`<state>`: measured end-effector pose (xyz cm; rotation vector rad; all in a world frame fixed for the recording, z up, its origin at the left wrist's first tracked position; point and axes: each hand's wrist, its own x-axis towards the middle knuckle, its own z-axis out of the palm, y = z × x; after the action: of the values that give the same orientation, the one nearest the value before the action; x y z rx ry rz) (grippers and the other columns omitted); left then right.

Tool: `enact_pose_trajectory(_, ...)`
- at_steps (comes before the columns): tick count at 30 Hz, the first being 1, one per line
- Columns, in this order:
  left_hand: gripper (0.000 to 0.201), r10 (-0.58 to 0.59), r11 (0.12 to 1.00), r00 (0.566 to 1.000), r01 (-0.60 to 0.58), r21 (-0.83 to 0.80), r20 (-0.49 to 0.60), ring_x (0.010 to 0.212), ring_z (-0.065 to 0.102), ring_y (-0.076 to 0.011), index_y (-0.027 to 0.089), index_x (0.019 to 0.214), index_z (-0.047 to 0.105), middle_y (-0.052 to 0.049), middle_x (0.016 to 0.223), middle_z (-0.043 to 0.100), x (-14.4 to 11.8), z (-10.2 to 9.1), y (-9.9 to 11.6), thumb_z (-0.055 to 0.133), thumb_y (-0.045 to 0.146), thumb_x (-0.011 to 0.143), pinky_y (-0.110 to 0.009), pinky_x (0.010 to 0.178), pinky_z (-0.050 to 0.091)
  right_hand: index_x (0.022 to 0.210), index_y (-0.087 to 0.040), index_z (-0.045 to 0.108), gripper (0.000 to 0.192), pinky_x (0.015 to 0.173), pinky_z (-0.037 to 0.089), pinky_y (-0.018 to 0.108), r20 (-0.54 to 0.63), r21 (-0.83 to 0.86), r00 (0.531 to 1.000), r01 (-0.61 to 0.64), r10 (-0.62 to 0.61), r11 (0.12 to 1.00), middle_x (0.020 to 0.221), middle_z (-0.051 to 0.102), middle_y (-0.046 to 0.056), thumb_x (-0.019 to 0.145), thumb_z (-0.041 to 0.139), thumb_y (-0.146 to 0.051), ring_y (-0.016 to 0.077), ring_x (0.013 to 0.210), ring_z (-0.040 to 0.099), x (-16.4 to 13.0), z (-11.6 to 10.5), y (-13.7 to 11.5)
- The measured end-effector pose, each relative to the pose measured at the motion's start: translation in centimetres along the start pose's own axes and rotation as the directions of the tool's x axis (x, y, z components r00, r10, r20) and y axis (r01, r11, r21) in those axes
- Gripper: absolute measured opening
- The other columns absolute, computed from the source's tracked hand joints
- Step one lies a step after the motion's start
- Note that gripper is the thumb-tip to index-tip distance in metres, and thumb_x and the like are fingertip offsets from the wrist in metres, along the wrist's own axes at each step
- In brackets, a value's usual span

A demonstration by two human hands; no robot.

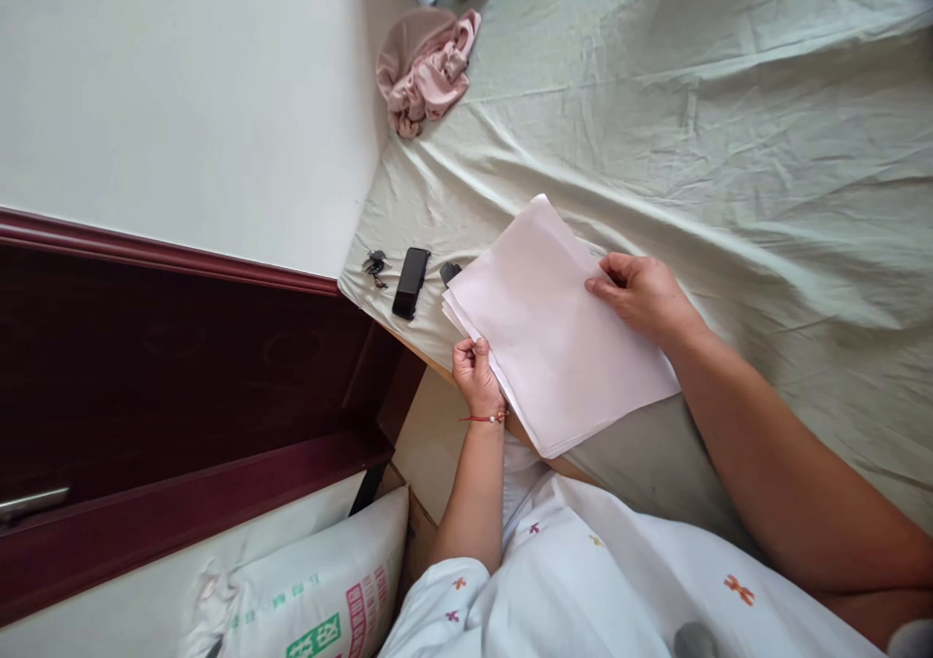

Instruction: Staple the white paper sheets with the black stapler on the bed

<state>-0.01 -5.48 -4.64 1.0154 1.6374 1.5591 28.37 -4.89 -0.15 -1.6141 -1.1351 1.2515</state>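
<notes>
Several sheets of white paper (554, 337) lie in a loose stack between my two hands, their edges slightly fanned at the left corner. My left hand (475, 371), with a red string bracelet at the wrist, is closed on the near left edge of the stack. On the opposite edge, my right hand (641, 294) pinches the paper between thumb and fingers. A small dark object (450, 272) is partly covered by the left corner of the sheets; its kind cannot be made out.
The pale green sheet (729, 153) spreads beneath the paper. A black phone-like device (412, 283) and keys (374, 265) lie left of it. Pink cloth (427, 70) is bunched near the wall. Dark red wooden furniture (175, 366) and a printed white sack (313, 580) stand at left.
</notes>
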Motion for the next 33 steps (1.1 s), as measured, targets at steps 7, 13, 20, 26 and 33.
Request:
enact_pose_trajectory(7, 0.06, 0.017, 0.999, 1.0, -0.017, 0.033, -0.004, 0.069, 0.051, -0.0097, 0.02, 0.082, 0.057, 0.006, 0.073, 0.056, 0.2, -0.1, -0.2, 0.093, 0.063, 0.061, -0.024, 0.072, 0.043, 0.081, -0.019, 0.067, 0.009, 0.071, 0.042, 0.031, -0.124, 0.009, 0.992, -0.005, 0.006, 1.0, 0.079, 0.07, 0.003, 0.084, 0.065, -0.027, 0.0157, 0.069, 0.056, 0.1, 0.0, -0.4)
enact_pose_trajectory(13, 0.061, 0.019, 0.999, 1.0, -0.018, 0.041, -0.009, 0.071, 0.052, -0.0101, 0.021, 0.081, 0.053, 0.007, 0.074, 0.055, 0.3, -0.1, -0.3, 0.094, 0.062, 0.06, -0.025, 0.075, 0.043, 0.081, -0.019, 0.068, 0.007, 0.071, 0.042, 0.031, -0.156, -0.016, 0.988, -0.013, 0.01, 1.0, 0.079, 0.071, 0.003, 0.086, 0.066, -0.024, 0.016, 0.07, 0.057, 0.2, 0.1, -0.3)
enact_pose_trajectory(20, 0.065, 0.092, 0.995, 0.996, -0.092, 0.049, 0.01, 0.073, 0.056, -0.009, 0.022, 0.087, 0.049, 0.007, 0.079, 0.053, 0.3, -0.2, -0.3, 0.096, 0.059, 0.061, -0.025, 0.08, 0.046, 0.079, -0.019, 0.068, 0.007, 0.072, 0.043, 0.033, -0.152, -0.027, 0.988, 0.008, -0.012, 1.0, 0.08, 0.072, 0.004, 0.085, 0.066, -0.024, 0.017, 0.071, 0.058, 0.3, 0.2, -0.2)
enact_pose_trajectory(26, 0.079, 0.021, 0.999, 0.999, -0.022, 0.034, 0.047, 0.088, 0.07, -0.0167, 0.024, 0.129, 0.053, -0.002, 0.095, 0.069, -0.2, 0.0, 0.5, 0.089, 0.065, 0.071, -0.03, 0.087, 0.053, 0.081, -0.02, 0.068, 0.009, 0.07, 0.042, 0.032, -0.115, -0.027, 0.993, 0.019, -0.022, 0.999, 0.077, 0.07, 0.003, 0.085, 0.066, -0.027, 0.0164, 0.069, 0.057, 0.3, 0.1, 0.0)
enact_pose_trajectory(33, 0.058, -0.006, 0.999, 0.996, 0.001, 0.048, 0.091, 0.087, 0.069, -0.0173, 0.019, 0.099, 0.068, -0.001, 0.092, 0.072, -0.4, 0.1, 0.4, 0.087, 0.067, 0.072, -0.028, 0.083, 0.054, 0.081, -0.02, 0.067, 0.01, 0.068, 0.04, 0.031, -0.088, -0.035, 0.996, -0.013, 0.009, 0.999, 0.076, 0.067, 0.001, 0.087, 0.066, -0.028, 0.0149, 0.068, 0.054, 0.1, 0.2, -0.3)
